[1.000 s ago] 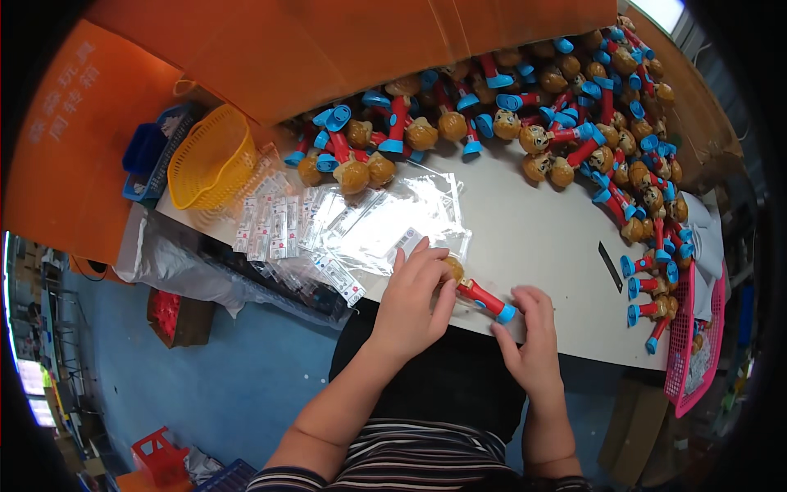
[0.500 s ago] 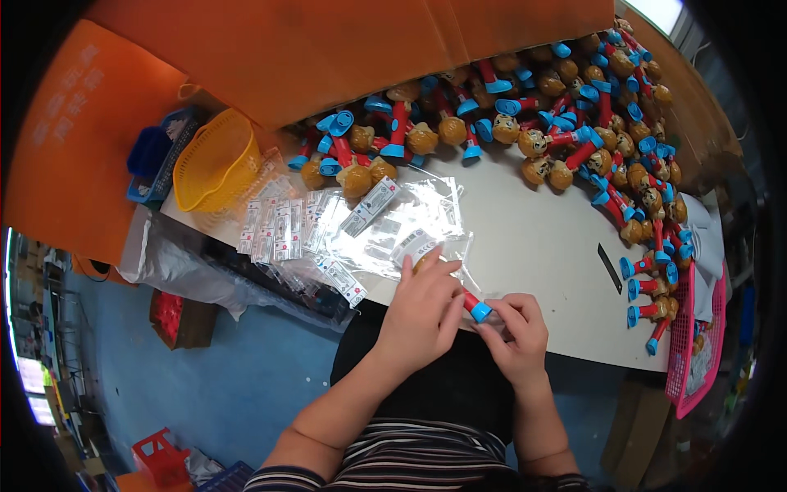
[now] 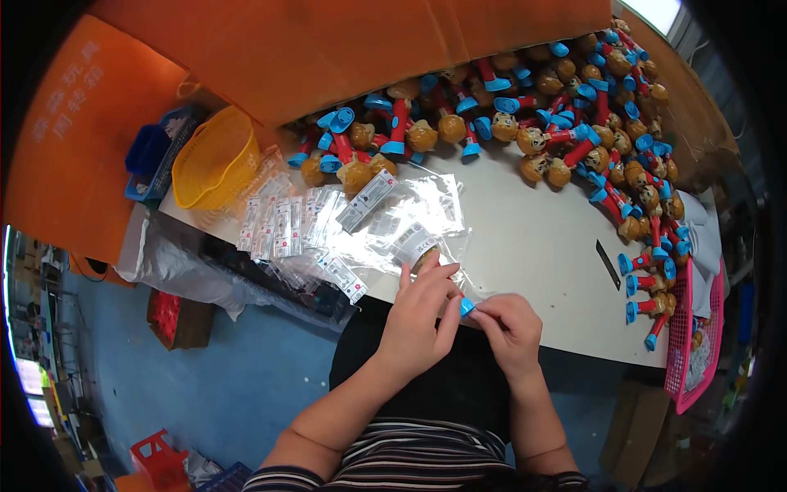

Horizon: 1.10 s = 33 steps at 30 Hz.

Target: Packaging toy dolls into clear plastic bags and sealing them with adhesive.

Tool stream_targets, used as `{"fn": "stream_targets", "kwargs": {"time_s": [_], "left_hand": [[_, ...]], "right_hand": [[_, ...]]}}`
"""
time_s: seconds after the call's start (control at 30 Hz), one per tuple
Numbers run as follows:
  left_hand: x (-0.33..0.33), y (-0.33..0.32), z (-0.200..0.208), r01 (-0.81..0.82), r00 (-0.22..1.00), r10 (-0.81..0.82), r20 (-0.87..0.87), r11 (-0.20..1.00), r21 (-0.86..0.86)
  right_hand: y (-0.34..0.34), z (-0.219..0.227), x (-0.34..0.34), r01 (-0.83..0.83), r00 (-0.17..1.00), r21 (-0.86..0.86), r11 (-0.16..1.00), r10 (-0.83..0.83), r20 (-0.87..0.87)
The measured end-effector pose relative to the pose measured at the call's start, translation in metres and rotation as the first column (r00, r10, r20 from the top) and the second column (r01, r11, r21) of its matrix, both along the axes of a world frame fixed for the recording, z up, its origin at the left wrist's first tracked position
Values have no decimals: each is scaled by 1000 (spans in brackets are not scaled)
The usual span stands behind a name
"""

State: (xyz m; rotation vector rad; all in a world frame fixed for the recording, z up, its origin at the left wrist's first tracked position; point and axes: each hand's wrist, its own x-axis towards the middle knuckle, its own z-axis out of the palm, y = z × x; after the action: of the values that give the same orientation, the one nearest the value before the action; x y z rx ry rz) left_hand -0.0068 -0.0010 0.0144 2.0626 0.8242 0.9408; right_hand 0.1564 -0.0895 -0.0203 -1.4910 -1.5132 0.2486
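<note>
Head view: toy (image 3: 468, 307) lies at tabletop (image 3: 533, 230) edge under left hand (image 3: 416, 318), fingers apart, seemingly partly inside clear bag (image 3: 416, 243). Right hand (image 3: 510, 326), fingertips together, appears clamped on bag edge beside toy. Step looks like bagging; next move calls for guiding blue end fully inside.

L hand (image 3: 420, 316) lies over my toy (image 3: 467, 307), red w/ blue base, brown head partly hidden by a labelled clear bag (image 3: 416, 244). R hand (image 3: 512, 328) has fingers bunched at the base; can't tell if gripping toy or bag. On the worktop (image 3: 533, 238) I see label-strip packets (image 3: 287, 225) L, yellow basket (image 3: 190, 189) behind, toy pile (image 3: 531, 141) back & R, pink basket (image 3: 675, 361) far R.
</note>
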Motion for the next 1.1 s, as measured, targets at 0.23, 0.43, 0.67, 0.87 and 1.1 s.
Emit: {"fn": "stream_targets", "kwargs": {"time_s": [0.23, 0.43, 0.67, 0.87, 1.1], "left_hand": [[0, -3, -7, 21, 999, -20, -32, 999, 41], [0, -6, -5, 114, 989, -101, -112, 987, 111], [-11, -5, -5, 117, 980, -85, -181, 978, 175], [-27, -12, 1, -72, 982, 103, -155, 978, 195], [-29, -11, 7, -85, 978, 132, -165, 961, 264]], "right_hand": [[18, 14, -14, 162, 979, -77, 984, -170, -109], [38, 8, -12, 11, 984, -114, 993, -30, -173], [44, 8, -23, -49, 967, -124, 991, 16, -253], [28, 35, -24, -29, 969, -275, 961, -41, -244], [25, 41, -20, -270, 672, -455, 849, -172, -720]]}}
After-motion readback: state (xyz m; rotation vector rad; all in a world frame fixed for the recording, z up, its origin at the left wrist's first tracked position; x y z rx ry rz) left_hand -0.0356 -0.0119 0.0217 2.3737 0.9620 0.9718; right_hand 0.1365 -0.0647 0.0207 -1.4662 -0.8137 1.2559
